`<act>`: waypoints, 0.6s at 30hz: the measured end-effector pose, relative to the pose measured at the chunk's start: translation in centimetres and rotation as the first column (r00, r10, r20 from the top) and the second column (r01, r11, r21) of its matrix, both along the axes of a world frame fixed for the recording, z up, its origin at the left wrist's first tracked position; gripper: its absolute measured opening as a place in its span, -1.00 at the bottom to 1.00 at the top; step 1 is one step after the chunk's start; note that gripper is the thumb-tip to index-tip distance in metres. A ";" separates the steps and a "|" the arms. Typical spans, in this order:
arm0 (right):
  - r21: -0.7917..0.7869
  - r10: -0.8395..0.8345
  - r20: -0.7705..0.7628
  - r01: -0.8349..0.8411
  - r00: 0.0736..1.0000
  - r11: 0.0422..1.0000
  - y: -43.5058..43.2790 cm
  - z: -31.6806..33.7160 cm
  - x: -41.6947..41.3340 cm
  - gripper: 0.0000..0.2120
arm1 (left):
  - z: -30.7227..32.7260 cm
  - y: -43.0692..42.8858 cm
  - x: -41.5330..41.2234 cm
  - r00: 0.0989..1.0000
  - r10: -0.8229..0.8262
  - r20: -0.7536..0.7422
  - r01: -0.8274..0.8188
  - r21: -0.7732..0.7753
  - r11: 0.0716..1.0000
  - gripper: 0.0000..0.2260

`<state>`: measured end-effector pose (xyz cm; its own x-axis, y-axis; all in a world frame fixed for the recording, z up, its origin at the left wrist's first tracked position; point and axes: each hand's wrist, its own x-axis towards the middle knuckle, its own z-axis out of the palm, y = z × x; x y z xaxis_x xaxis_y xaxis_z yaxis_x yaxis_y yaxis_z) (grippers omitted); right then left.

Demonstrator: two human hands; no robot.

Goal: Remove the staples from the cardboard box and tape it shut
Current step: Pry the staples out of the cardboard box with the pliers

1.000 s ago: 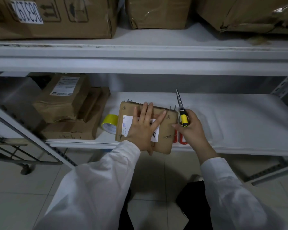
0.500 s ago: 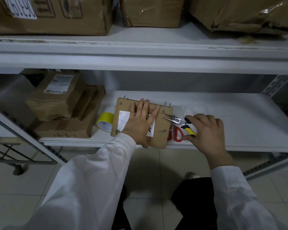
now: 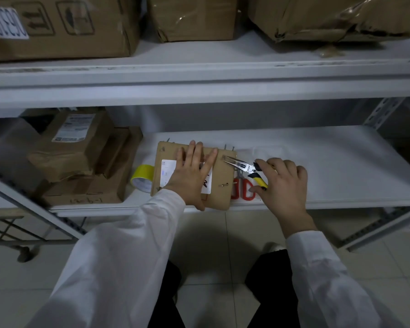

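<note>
Left hand [image 3: 192, 172] lies flat, fingers straight, pressing the cardboard box [image 3: 223, 172] onto the shelf [image 3: 329, 162]. Right hand [image 3: 283, 185] curls round the pliers [image 3: 243, 167], their nose reaching left to a staple [image 3: 223, 157] near the box's far corner. Red scissors [image 3: 245, 194] lie beneath the handles; a yellow tape roll [image 3: 142, 177] sits left of the box

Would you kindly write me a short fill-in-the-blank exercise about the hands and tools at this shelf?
The right hand grips the yellow-handled ____, tips at the cardboard box's far right corner.
The left hand lies flat on the box's white ____.
A roll of ____ tape lies left of the box.
Red-handled ____ lie right of the box.
Missing: pliers; label; yellow; scissors.
</note>
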<state>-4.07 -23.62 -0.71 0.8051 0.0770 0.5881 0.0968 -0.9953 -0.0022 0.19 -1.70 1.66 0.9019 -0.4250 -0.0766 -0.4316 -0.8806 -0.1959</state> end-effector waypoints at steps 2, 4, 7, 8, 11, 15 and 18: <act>-0.011 -0.001 0.008 0.001 1.000 1.000 0.1 0.0 0.3 -0.39 | -0.1 0.0 0.1 1.000 -0.001 0.001 0.001 0.003 1.000 0.24; -0.011 0.002 0.016 -0.002 1.000 1.000 0.1 0.1 0.5 -0.40 | -0.1 0.0 0.1 1.000 -0.005 -0.002 0.005 0.001 1.000 0.25; -0.012 0.002 0.039 -0.001 0.999 1.000 0.2 0.0 0.7 -0.40 | 0.0 -0.1 0.2 1.000 -0.009 -0.016 0.009 -0.009 1.000 0.24; -0.018 -0.004 0.045 0.005 0.999 1.000 0.2 0.0 0.7 -0.40 | 0.1 -0.1 0.3 1.000 -0.011 -0.021 0.010 -0.013 1.000 0.25; -0.045 -0.022 0.062 0.025 0.998 0.999 0.2 -0.2 0.8 -0.41 | 0.2 -0.1 0.5 0.999 -0.018 -0.029 0.018 -0.010 1.000 0.26; -0.080 -0.027 0.086 0.034 0.996 0.996 0.4 -0.3 1.1 -0.41 | 0.2 -0.1 0.8 0.999 -0.022 -0.035 0.022 -0.007 1.000 0.27; -0.083 -0.026 0.099 0.034 0.995 0.996 0.6 -0.3 1.3 -0.42 | 0.2 -0.1 1.0 0.999 -0.023 -0.037 0.023 0.002 1.000 0.26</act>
<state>-2.75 -23.01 -0.99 0.7465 0.1069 0.6567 0.0626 -0.9939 0.0905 1.19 -1.83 1.83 0.8884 -0.4456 -0.1105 -0.4589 -0.8698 -0.1813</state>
